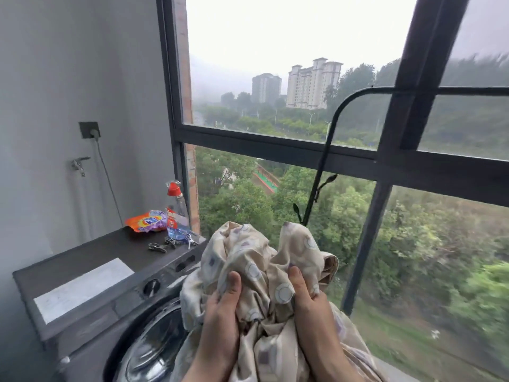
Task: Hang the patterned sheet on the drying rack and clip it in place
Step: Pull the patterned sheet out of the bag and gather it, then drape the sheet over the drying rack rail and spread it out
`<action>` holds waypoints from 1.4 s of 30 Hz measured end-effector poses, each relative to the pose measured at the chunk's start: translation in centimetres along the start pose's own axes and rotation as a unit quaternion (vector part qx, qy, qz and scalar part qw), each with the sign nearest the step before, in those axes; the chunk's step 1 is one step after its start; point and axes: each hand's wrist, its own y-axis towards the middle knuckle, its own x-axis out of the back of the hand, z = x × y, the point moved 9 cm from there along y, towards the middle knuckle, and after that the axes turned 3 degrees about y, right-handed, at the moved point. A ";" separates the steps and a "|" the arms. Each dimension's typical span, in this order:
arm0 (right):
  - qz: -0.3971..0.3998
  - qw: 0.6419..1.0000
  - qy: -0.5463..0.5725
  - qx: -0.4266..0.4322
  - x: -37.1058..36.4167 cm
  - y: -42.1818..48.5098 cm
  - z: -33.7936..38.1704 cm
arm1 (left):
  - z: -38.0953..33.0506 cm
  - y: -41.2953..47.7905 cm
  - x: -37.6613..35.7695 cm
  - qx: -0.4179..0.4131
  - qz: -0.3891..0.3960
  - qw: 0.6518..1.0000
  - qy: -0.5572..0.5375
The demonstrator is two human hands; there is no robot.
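Note:
The patterned sheet [261, 260], beige with circles and purple squares, is bunched up in front of me at the lower middle. My left hand [220, 307] grips a fold of it, thumb on top. My right hand [308, 301] grips another fold just to the right. The black drying rack [330, 128] rises behind the sheet and bends right along the window. Several metal clips [165, 244] lie on top of the washing machine, left of the sheet.
A dark washing machine [91, 271] stands at the lower left with its round door under the sheet. A spray bottle [176, 213] and an orange packet [146, 220] sit at its back. A large window [275, 144] fills the right side.

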 end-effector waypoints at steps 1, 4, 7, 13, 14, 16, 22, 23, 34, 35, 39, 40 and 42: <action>-0.017 1.000 -0.005 -0.004 2.9 -0.5 -0.4 | 1.3 -1.3 -2.0 0.007 0.012 1.000 0.011; -0.072 0.997 -0.002 -0.007 11.6 -2.2 -1.2 | 5.1 -5.0 -8.3 0.040 0.063 0.997 0.030; -0.124 0.992 -0.001 -0.019 19.4 -4.2 -1.5 | 8.8 -8.2 -14.4 0.071 0.127 0.989 0.039; -0.202 0.978 -0.004 -0.052 31.2 -5.9 -3.9 | 16.7 -11.5 -22.9 0.133 0.203 0.967 0.079; -0.215 0.975 -0.002 -0.058 32.7 -6.1 -4.5 | 18.0 -11.9 -24.0 0.147 0.211 0.963 0.079; -0.251 0.966 0.001 -0.069 35.7 -6.5 -5.6 | 20.6 -12.9 -26.3 0.171 0.235 0.954 0.079; -0.334 0.938 -0.015 -0.091 44.9 -8.8 -8.0 | 26.4 -17.6 -33.7 0.188 0.320 0.924 0.088; -0.343 0.935 -0.014 -0.092 46.4 -9.1 -8.2 | 27.3 -18.4 -34.8 0.192 0.333 0.918 0.093; -0.320 0.937 -0.033 -0.138 61.6 -7.3 -18.5 | 43.0 -24.8 -41.5 0.245 0.256 0.924 0.147; -0.310 0.939 -0.030 -0.144 62.6 -7.0 -19.8 | 44.9 -25.1 -41.6 0.249 0.244 0.929 0.126; -0.271 0.943 -0.043 -0.186 65.5 -6.5 -25.5 | 53.3 -26.6 -40.3 0.292 0.211 0.928 0.091; -0.265 0.944 -0.049 -0.188 66.0 -6.1 -26.9 | 55.0 -27.0 -40.0 0.302 0.205 0.927 0.082; -0.257 0.944 -0.069 -0.197 66.5 -5.3 -30.1 | 59.1 -27.2 -38.8 0.327 0.194 0.922 0.076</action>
